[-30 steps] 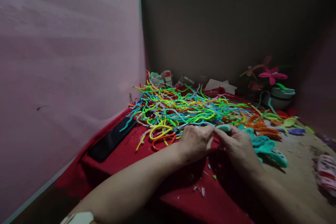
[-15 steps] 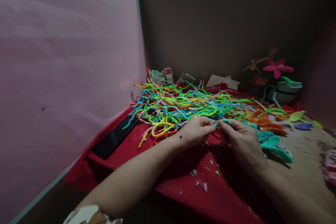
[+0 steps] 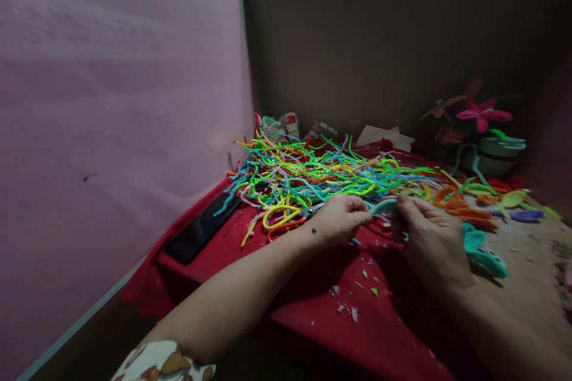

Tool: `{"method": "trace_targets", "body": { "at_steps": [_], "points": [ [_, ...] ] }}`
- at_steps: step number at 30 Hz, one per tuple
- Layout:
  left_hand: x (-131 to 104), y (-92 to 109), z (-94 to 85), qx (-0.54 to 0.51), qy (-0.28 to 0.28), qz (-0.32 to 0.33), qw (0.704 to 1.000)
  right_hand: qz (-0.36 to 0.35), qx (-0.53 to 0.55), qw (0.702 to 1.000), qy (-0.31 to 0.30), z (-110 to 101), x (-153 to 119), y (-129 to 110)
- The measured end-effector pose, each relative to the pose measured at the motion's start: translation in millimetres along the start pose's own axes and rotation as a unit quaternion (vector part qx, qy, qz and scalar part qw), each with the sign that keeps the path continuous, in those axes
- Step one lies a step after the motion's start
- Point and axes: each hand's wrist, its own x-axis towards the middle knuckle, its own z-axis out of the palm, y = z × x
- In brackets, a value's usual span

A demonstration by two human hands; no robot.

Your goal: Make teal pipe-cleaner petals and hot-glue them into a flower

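Between my hands runs a teal pipe cleaner piece [image 3: 383,207], bent like a narrow petal. My left hand [image 3: 342,217] pinches its left end. The right end is between the thumb and fingers of my right hand [image 3: 431,238], which partly hides it. Scissors with yellow and orange handles [image 3: 282,218] lie just beyond my left wrist, their blades partly covered by the hand. A large tangled heap of colourful pipe cleaners [image 3: 322,169] spreads behind both hands. Teal fuzzy petals [image 3: 485,253] rest to the right of my right hand.
A black phone [image 3: 203,229] lies at the left edge of the red cloth [image 3: 313,303]. Orange petals [image 3: 462,208] and a yellow-green leaf shape [image 3: 513,199] are at right. Behind them stands a pot [image 3: 498,155] with a pink flower [image 3: 485,114]. Small fuzzy scraps [image 3: 348,309] litter the cloth.
My right hand has moved to the right, away from my left, so more of the teal piece shows between them. The view has shifted slightly.
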Motion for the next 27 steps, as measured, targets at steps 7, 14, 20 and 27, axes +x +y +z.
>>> {"method": "trace_targets", "body": {
  "at_steps": [7,14,20,27],
  "points": [
    [6.1,-6.3,-3.3,0.059,0.051,0.014,0.997,-0.112,-0.071,0.991,-0.023,-0.7,-16.7,-15.5],
    [5.2,2.2,-2.4,0.122,0.067,0.049,0.989,-0.377,-0.240,0.863,-0.234,-5.2,-43.3,1.6],
    [12.9,15.8,13.2,0.137,0.027,0.006,0.990,-0.508,-0.311,0.760,-0.260,-10.8,-47.0,10.2],
    [40.0,23.9,48.8,0.157,-0.065,0.029,0.985,-0.525,-0.265,0.770,-0.246,-16.2,-52.7,6.7]
  ]
}}
